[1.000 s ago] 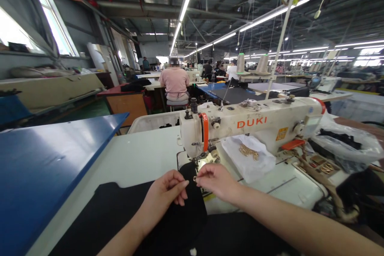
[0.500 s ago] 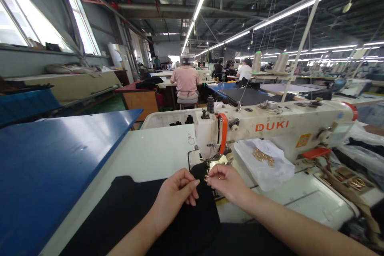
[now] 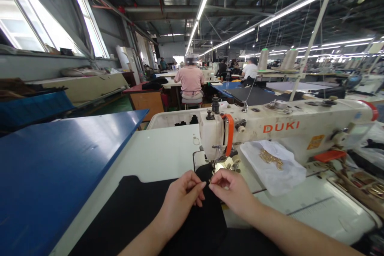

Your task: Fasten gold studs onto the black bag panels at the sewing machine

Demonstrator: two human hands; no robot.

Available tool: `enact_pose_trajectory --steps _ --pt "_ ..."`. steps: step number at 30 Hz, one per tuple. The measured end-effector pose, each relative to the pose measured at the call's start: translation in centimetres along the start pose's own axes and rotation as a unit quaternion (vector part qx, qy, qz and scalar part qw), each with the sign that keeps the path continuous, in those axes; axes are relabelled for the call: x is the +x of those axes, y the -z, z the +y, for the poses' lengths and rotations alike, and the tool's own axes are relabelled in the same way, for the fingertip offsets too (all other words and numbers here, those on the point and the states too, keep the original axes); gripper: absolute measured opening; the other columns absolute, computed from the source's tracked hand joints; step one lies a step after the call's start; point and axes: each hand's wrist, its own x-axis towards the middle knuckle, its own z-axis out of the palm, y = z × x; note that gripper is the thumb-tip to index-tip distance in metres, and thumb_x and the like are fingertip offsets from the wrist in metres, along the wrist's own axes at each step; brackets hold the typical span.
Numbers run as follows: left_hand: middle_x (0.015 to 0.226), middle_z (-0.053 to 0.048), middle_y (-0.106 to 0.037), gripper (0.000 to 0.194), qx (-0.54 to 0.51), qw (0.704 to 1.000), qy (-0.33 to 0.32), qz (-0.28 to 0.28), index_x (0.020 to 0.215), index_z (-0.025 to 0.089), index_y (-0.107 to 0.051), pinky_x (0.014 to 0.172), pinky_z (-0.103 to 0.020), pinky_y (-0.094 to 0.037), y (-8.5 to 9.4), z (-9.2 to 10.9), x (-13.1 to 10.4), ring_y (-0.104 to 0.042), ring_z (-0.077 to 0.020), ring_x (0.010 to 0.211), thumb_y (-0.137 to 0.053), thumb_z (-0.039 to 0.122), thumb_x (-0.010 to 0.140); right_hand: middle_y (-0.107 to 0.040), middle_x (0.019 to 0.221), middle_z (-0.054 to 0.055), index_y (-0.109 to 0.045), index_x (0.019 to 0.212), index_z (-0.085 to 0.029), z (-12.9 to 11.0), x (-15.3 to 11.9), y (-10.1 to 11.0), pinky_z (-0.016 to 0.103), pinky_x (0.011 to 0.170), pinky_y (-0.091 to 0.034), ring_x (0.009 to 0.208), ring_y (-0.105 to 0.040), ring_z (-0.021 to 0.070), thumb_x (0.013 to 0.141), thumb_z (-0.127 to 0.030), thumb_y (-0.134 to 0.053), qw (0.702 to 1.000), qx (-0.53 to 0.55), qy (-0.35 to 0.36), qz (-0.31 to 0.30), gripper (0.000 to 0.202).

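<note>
Black fabric [image 3: 144, 208] lies over the front of the light sewing table [image 3: 162, 152], its narrow tip under the needle area of the white sewing machine [image 3: 252, 128]. Above the fabric, my left hand [image 3: 186, 194] has its thumb and forefinger pressed together; what they hold, if anything, is too small to make out. Close to its right, my right hand [image 3: 229, 190] pinches a small metal ring [image 3: 210, 182], mostly hidden by the fingertips. The two hands' fingertips nearly meet just in front of the needle. Gold metal rings [image 3: 271, 158] lie on a white plastic bag [image 3: 282, 176] to the right.
A blue-topped table [image 3: 69, 160] borders the left side. Behind the machine head stands a white bin [image 3: 159, 120] with black pieces. More gold metal pieces [image 3: 376, 190] sit at the right edge. A person in a pink shirt [image 3: 190, 80] sits ahead, facing away.
The view has shifted slightly left, so the scene sits further right. My right hand has come closer to my left fingertips, and the ring it pinches shows less.
</note>
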Motion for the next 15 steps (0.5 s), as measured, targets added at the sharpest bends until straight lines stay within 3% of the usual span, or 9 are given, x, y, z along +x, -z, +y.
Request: enact_pose_trajectory --steps 4,9,12,15 --pt "0.055 0.002 -0.063 0.025 -0.038 0.999 0.003 -0.022 0.072 0.017 -0.05 0.047 -0.022 -0.044 -0.12 -0.23 0.02 -0.057 -0.011 0.046 -0.061 0.038 0.078 -0.058 0.065 -0.001 -0.058 0.068 -0.018 0.17 0.04 -0.06 0.025 0.059 -0.041 0.061 -0.053 0.0121 0.071 -0.021 -0.061 1.0 0.012 -0.009 -0.005 0.006" --pt "0.053 0.001 -0.064 0.035 -0.116 0.99 0.038 -0.072 0.073 0.017 -0.048 0.043 -0.018 -0.04 -0.11 0.02 0.1 -0.057 -0.0093 0.041 -0.067 0.047 0.072 -0.059 0.065 -0.003 -0.055 0.078 -0.018 0.26 0.38 -0.06 0.023 0.058 -0.043 0.06 -0.055 0.0107 0.068 -0.031 -0.069 0.979 0.182 -0.074 -0.059 0.022" --pt "0.052 0.0 -0.065 0.041 -0.14 0.985 0.056 -0.086 0.075 0.017 -0.047 0.04 -0.017 -0.038 -0.15 0.09 0.19 -0.058 -0.0102 0.04 -0.07 0.05 0.068 -0.059 0.062 -0.003 -0.056 0.071 -0.016 0.09 0.37 -0.06 0.024 0.059 -0.044 0.058 -0.055 0.0101 0.064 -0.038 -0.074 0.966 0.213 -0.111 -0.096 0.03" --pt "0.05 0.0 -0.065 0.046 -0.156 0.981 0.069 -0.092 0.076 0.018 -0.045 0.038 -0.017 -0.036 -0.15 0.02 0.3 -0.058 -0.0118 0.038 -0.073 0.053 0.064 -0.059 0.06 -0.003 -0.057 0.069 -0.015 -0.21 0.24 -0.1 0.023 0.059 -0.044 0.055 -0.054 0.0083 0.059 -0.04 -0.079 0.959 0.231 -0.138 -0.094 0.035"
